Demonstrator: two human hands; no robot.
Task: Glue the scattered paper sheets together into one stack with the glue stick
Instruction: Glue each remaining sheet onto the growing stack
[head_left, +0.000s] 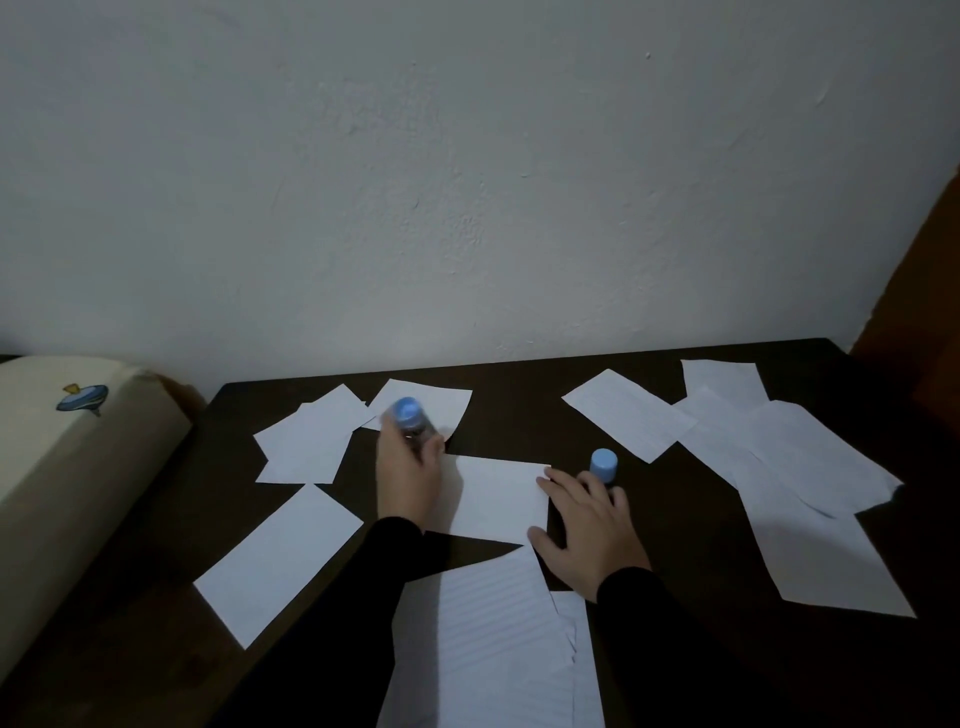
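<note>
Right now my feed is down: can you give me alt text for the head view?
A person's left hand grips a blue-ended glue stick while the right hand rests flat on the edge of a white sheet between them. A blue cap stands just beyond the right hand, and loose paper sheets lie scattered over the dark table.

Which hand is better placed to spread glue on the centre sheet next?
Left. The left hand already grips the glue stick beside the centre sheet; the right hand lies spread on that sheet's right edge, steadying it.
</note>
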